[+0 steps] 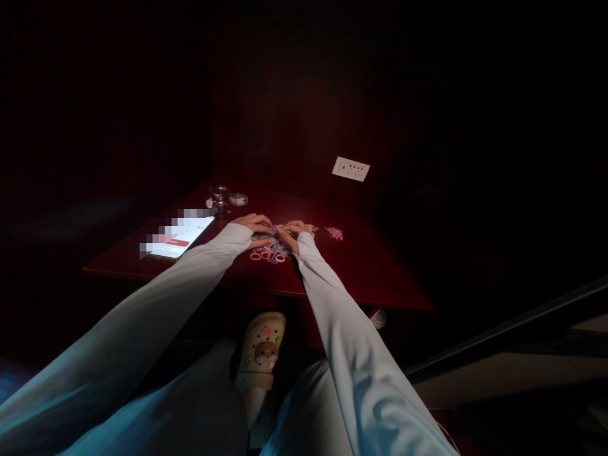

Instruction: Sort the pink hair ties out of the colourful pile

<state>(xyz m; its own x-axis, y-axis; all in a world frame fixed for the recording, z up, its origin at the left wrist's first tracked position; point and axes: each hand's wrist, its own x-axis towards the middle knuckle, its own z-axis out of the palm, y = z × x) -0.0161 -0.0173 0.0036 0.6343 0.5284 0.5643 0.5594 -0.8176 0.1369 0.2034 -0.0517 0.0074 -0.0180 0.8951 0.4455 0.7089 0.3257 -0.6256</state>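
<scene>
A pile of small coloured rings and thin pieces [273, 254], mostly pink, lilac and pale blue, lies on the dark red table. My left hand [256, 227] rests over the pile's left side, fingers stretched out and thumb apart from them. At the pile's right side is my right hand [295, 233], its fingers bent and close together; whatever they hold is too small to name. Both hands cover the far part of the pile. A smaller heap of pink pieces [335, 234] lies just right of my right hand.
The table [361, 272] meets a dark wall with a white socket plate [351, 169]. A lit phone [183, 237] lies at the left. Behind it stand a clear round container [219, 195] and a clear lid [239, 199]. A clog [262, 348] shows below the table edge.
</scene>
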